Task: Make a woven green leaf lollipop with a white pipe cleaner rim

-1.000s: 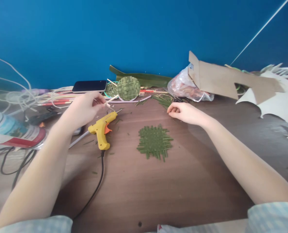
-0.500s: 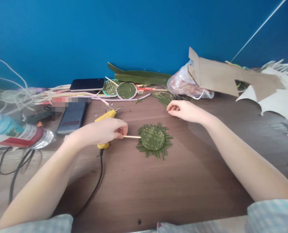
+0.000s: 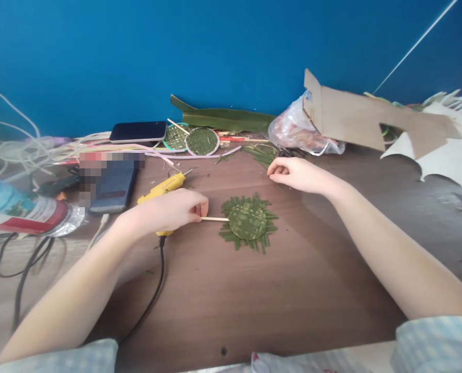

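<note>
1. A blue wall [image 3: 215,46] rises behind everything.
2. The brown tabletop [image 3: 277,295] carries all the things below it.
3. A cut piece of cardboard [image 3: 355,119] stands at the far right, leaning over a clear plastic bag [image 3: 287,129].
4. A long green leaf [image 3: 231,120] lies along the foot of the wall, left of the bag.
5. A labelled bottle [image 3: 28,207] lies on its side at the left edge.
6. The right hand [image 3: 298,173] rests near a heap of leaf strips [image 3: 260,154], its fingers loosely bent and the thumb close to them; whether the tips meet or hold anything cannot be told.
7. The left hand [image 3: 180,207] pinches the end of a thin stick [image 3: 215,219] between thumb and fingers, partly covering a yellow glue gun [image 3: 166,186].
8. The fringed woven mat [image 3: 234,237] lies flat on the tabletop, between the two hands and a little nearer the viewer than the right one.
9. A round woven disc [image 3: 248,219] sits over the middle of that mat, smaller than it, so the green ends show all around; whether they touch cannot be told.
10. The stick runs from the left hand to the disc's left edge.
</note>
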Demonstrator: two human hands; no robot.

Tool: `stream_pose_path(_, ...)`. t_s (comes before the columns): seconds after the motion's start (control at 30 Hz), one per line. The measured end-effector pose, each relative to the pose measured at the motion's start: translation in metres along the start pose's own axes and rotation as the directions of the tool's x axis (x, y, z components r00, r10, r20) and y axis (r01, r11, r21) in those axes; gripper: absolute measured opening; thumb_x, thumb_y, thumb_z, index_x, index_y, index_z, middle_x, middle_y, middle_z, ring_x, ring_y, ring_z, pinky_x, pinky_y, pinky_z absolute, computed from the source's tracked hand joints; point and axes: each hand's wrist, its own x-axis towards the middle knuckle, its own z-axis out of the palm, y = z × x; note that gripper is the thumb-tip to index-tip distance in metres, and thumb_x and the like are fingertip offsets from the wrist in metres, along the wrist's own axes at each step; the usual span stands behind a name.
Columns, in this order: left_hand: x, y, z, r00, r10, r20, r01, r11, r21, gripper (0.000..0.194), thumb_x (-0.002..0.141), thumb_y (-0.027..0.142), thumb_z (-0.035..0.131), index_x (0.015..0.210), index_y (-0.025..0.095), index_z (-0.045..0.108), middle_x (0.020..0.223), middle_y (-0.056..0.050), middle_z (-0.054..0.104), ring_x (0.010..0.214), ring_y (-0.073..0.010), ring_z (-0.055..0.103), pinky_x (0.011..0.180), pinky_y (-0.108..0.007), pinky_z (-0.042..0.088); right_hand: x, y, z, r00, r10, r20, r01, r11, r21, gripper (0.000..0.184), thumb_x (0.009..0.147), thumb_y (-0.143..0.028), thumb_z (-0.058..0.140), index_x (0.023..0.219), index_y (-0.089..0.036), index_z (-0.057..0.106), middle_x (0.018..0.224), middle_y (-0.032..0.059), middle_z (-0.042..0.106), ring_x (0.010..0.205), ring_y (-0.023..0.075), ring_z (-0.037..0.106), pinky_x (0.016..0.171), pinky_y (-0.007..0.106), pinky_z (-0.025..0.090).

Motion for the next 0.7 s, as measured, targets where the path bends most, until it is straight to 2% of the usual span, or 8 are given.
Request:
stream_pose_path(0.2, 0.001, -0.001, 0.000, 0.999, -0.034, 0.005, 0.033, 0.999, 0.037, 0.008, 0.071, 0.023, 0.048, 0.069, 0.022, 0.056, 0.072, 0.001, 0.061, 0.066, -0.0151, 0.055, 0.058, -0.024, 0.039, 0.001, 0.002, 0.000, 1.000, 0.001, 0.008, -0.001, 1.000, 0.000, 0.013, 0.078, -0.027, 0.053, 0.087, -0.020, 0.059, 0.086, 0.0045, 0.065, 0.075, 0.0176, 0.059, 0.066, 0.030, 0.044)
stream_pose_path(0.3, -0.002, 0.006, -0.001, 0.998, -0.017, -0.060, 0.021, 0.998, 0.063, 0.012, 0.075, 0.026, 0.050, 0.080, 0.022, 0.059, 0.082, 0.001, 0.065, 0.072, -0.0162, 0.058, 0.064, -0.026, 0.042, -0.001, -0.001, -0.001, 1.000, -0.007, 0.015, 0.007, 0.999, -0.031, 0.013, 0.078, -0.027, 0.052, 0.087, -0.020, 0.060, 0.086, 0.0044, 0.065, 0.076, 0.0175, 0.059, 0.068, 0.030, 0.043)
stream_pose_path(0.4, -0.007, 0.021, 0.003, 0.975, 0.163, -0.154, -0.142, 0.981, 0.135, 0.026, 0.082, 0.026, 0.047, 0.104, 0.021, 0.059, 0.109, -0.003, 0.063, 0.100, -0.0191, 0.056, 0.089, -0.031, 0.041, -0.006, -0.008, -0.003, 0.999, -0.030, 0.040, 0.033, 0.996, -0.086, 0.012, 0.078, -0.027, 0.052, 0.083, -0.020, 0.061, 0.086, 0.0039, 0.065, 0.075, 0.0173, 0.059, 0.066, 0.029, 0.042)
stream_pose_path(0.5, -0.010, 0.038, 0.016, 0.927, 0.327, -0.183, -0.292, 0.937, 0.194, 0.036, 0.086, 0.022, 0.046, 0.121, 0.021, 0.053, 0.127, -0.005, 0.056, 0.116, -0.0201, 0.050, 0.098, -0.034, 0.035, -0.010, -0.014, -0.003, 0.989, -0.069, 0.130, 0.083, 0.990, -0.111, 0.013, 0.077, -0.030, 0.053, 0.078, -0.020, 0.062, 0.082, 0.0029, 0.065, 0.069, 0.0157, 0.056, 0.061, 0.028, 0.041)
stream_pose_path(0.57, -0.011, 0.047, 0.025, 0.916, 0.379, -0.134, -0.344, 0.911, 0.229, 0.040, 0.086, 0.021, 0.048, 0.126, 0.021, 0.050, 0.133, -0.004, 0.052, 0.119, -0.0204, 0.048, 0.098, -0.035, 0.035, -0.011, -0.016, -0.003, 0.974, -0.094, 0.207, 0.117, 0.988, -0.104, 0.015, 0.077, -0.034, 0.054, 0.077, -0.021, 0.062, 0.078, 0.0019, 0.063, 0.064, 0.0143, 0.054, 0.057, 0.027, 0.039)
stream_pose_path(0.7, -0.010, 0.053, 0.038, 0.914, 0.383, -0.131, -0.338, 0.900, 0.275, 0.040, 0.085, 0.019, 0.049, 0.125, 0.019, 0.052, 0.135, -0.005, 0.052, 0.120, -0.0211, 0.049, 0.096, -0.036, 0.037, -0.010, -0.016, 0.000, 0.950, -0.119, 0.289, 0.148, 0.986, -0.081, 0.017, 0.076, -0.038, 0.056, 0.077, -0.022, 0.061, 0.073, -0.0001, 0.061, 0.060, 0.0128, 0.051, 0.054, 0.026, 0.037)
